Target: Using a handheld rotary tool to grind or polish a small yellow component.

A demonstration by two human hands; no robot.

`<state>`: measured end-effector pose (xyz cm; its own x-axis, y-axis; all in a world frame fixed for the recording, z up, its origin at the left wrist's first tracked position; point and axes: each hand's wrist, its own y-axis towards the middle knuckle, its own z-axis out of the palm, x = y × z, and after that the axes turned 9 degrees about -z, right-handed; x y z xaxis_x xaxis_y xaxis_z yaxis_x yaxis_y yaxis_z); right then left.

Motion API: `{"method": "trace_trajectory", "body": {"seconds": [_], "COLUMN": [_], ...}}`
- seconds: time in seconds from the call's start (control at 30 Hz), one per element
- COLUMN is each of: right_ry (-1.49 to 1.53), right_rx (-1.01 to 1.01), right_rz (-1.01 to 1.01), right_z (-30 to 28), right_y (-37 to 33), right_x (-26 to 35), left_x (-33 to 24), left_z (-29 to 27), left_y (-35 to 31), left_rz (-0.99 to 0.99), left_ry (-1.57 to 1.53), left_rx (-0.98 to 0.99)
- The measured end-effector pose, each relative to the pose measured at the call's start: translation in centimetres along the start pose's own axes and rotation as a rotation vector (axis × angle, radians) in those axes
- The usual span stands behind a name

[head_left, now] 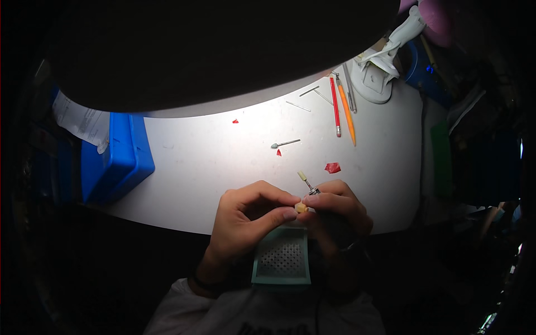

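Observation:
Near the front edge of the white table, my left hand (237, 215) pinches a small cream-yellow piece (301, 207) between thumb and fingertip. It looks like a tooth-shaped part, too small to make out well. My right hand (345, 205) is closed around a rotary handpiece (314, 191), whose pale yellow-green tip (302, 175) points up and away from me. Its fingertips also meet the small piece, beside the left thumb. The rest of the handpiece is hidden in shadow under the right hand. Below both hands lies a perforated metal plate (282, 258) in a teal frame.
A grey-tipped bur (285, 144) and red scraps (333, 167) lie beyond my hands. Farther right are a red pencil (335, 106), an orange pencil (346, 111) and a white stand (373, 84). A blue bin (125, 153) stands left; a dark lamp shade (223, 56) overhangs the back.

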<state>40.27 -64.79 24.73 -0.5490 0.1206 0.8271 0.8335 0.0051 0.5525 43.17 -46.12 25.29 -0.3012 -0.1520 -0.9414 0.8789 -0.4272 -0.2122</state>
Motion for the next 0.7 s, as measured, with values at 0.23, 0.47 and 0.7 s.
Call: {"method": "trace_trajectory", "body": {"seconds": [0.23,0.47,0.7], "right_ry": [-0.023,-0.036,-0.057], "right_rx": [-0.006,-0.007,-0.004], "right_rz": [-0.005,-0.024,-0.024], "right_z": [0.13,0.19,0.13], "right_y": [0.1,0.19,0.46], "right_x": [-0.01,-0.17,0.13], "left_x": [-0.16,-0.19,0.0], "left_z": [-0.05,0.2,0.17], "left_y": [0.02,0.08,0.23], "left_rz": [-0.003,-0.008,-0.017], "left_ry": [0.029,0.004,-0.035], "left_rx": [-0.005,-0.012,-0.018]}}
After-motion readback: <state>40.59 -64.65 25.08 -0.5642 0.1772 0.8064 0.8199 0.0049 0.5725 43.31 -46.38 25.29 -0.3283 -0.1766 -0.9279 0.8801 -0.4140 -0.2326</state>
